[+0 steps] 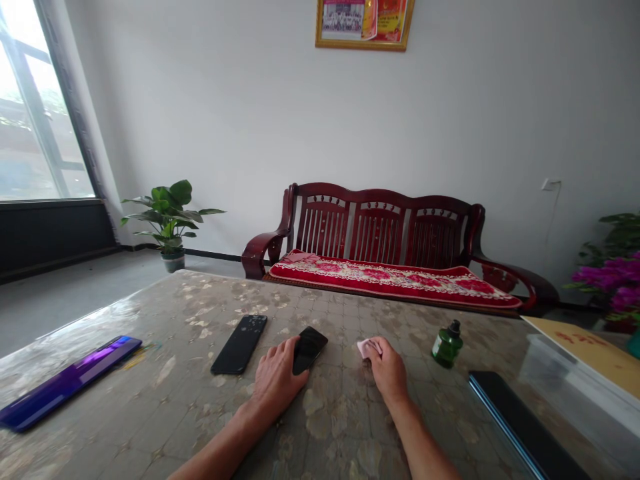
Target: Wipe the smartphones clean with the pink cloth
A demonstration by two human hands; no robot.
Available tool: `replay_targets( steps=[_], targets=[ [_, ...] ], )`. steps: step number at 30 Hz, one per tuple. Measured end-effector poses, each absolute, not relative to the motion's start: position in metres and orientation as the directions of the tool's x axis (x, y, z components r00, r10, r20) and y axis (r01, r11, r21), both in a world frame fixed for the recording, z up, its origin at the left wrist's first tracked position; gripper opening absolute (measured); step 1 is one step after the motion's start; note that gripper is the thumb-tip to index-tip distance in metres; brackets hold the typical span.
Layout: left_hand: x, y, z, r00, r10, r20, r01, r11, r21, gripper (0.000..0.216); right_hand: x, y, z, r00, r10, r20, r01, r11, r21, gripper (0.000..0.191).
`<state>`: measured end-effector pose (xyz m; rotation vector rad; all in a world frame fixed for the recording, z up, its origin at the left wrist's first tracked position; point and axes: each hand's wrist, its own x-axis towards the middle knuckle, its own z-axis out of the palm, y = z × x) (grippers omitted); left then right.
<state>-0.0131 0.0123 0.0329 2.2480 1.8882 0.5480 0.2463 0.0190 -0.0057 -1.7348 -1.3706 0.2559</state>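
My left hand [277, 379] lies on the patterned table [165, 413] with its fingers over the near end of a black phone [311, 345]. A second black phone [240, 343] rests flat just to its left, untouched. My right hand [387, 370] is closed around a small pink cloth [366, 347], pressing it against the tabletop. A small green bottle [447, 345] with a dark cap stands upright to the right of that hand.
A purple-blue phone [67, 381] lies at the table's left edge and a dark one [525, 423] at the right. A clear box with a yellow board [590, 360] sits far right. Beyond the table stand a wooden bench [385, 257] and potted plants [170, 220].
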Motion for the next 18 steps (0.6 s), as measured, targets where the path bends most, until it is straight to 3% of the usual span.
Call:
replay_targets(
  steps=[11, 18],
  targets=[
    [-0.0077, 0.0102, 0.0319, 0.174, 0.971, 0.161, 0.917, -0.22, 0.334, 0.065, 0.2501, 0.021, -0.0108, 0.412, 0.858, 0.305, 0.535, 0.043, -0.844, 0.044],
    [-0.0063, 0.0087, 0.0331, 0.185, 0.975, 0.124, 0.914, -0.217, 0.342, 0.061, 0.2507, 0.0206, -0.009, 0.394, 0.861, 0.322, 0.542, 0.065, -0.838, 0.04]
  ],
)
